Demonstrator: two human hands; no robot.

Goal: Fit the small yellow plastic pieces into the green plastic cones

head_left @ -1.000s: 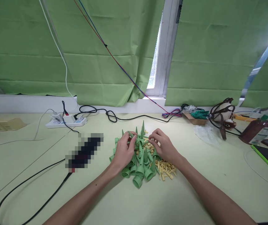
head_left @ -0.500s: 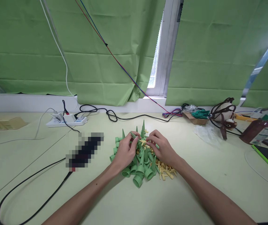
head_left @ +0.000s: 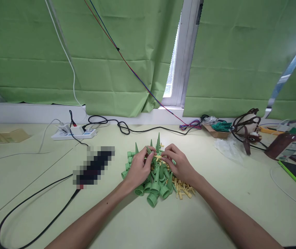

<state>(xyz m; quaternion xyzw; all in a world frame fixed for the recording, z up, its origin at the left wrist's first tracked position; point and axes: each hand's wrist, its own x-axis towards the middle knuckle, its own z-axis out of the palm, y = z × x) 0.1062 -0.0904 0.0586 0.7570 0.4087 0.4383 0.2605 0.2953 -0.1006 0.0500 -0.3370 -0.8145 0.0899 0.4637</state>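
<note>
Noted green cone (head_left: 148,150) pinched in closed left hand (head_left: 139,166). Observed small yellow piece (head_left: 157,157) fingertip-held in closed right hand (head_left: 179,163), at cone's four o'clock. Recorded green parts (head_left: 155,187) at yellow piece's six o'clock, yellow pile (head_left: 183,188) at five.

Green cones (head_left: 155,185) appear plastic, smooth and matt; yellow pieces (head_left: 186,193), likewise plastic, matt. Bench (head_left: 220,214): smooth, faint sheen. Curtains (head_left: 111,76): creased cloth. Clear bag (head_left: 228,148): crinkled thin plastic.

Green cone (head_left: 148,150), its base apparently hidden by the left hand (head_left: 139,166).
</note>
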